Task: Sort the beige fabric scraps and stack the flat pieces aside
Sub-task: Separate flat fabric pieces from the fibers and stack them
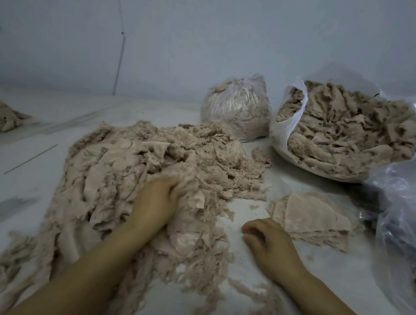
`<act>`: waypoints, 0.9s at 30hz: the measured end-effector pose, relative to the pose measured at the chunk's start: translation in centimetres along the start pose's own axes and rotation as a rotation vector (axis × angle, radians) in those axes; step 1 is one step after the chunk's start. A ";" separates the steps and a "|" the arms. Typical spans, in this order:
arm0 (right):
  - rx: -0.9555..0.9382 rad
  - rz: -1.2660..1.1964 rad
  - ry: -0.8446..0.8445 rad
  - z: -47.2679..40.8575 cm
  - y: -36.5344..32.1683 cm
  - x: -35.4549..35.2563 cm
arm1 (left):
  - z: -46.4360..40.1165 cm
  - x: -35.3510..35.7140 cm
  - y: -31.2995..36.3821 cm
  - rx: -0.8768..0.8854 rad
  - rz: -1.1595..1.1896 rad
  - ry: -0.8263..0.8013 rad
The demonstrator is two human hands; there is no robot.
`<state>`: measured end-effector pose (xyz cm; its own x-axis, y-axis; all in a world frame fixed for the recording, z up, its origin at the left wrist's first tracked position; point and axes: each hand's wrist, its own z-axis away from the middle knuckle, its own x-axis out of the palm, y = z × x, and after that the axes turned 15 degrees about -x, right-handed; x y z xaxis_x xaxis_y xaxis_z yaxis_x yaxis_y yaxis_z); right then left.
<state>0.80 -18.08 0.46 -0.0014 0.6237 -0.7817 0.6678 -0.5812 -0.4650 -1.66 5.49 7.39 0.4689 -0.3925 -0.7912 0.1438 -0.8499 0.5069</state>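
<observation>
Two bare hands at work over one big heap of beige fabric scraps (147, 176). Left hand (155, 200) sits on the heap's near right slope, fingers curled into the frayed cloth, gripping a clump. Right hand (267, 239) rests on the white table (223, 303) just right of the heap, fingers loosely curled, holding nothing. Stack of flat pieces (317, 220) lies right of the heap, beyond the right hand. Open plastic bag of scraps (346, 132) stands behind the heap to the right; a tied bag (236, 106) beside it.

Judgement: lift slowly, shake off fluff, pass only whole flat panels to the right hand, lay them square on the stack.

No labels or writing readable.
</observation>
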 end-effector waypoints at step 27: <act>0.298 -0.839 0.287 -0.1 -1.1 -0.9 | 3.7 7.6 1.6 0.255 0.189 -0.393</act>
<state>0.12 -17.95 1.73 -0.1863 0.9821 -0.0284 0.3133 0.0320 -0.9491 -1.13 -0.16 0.94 0.0958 -0.6090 -0.7873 -0.1526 -0.7906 0.5930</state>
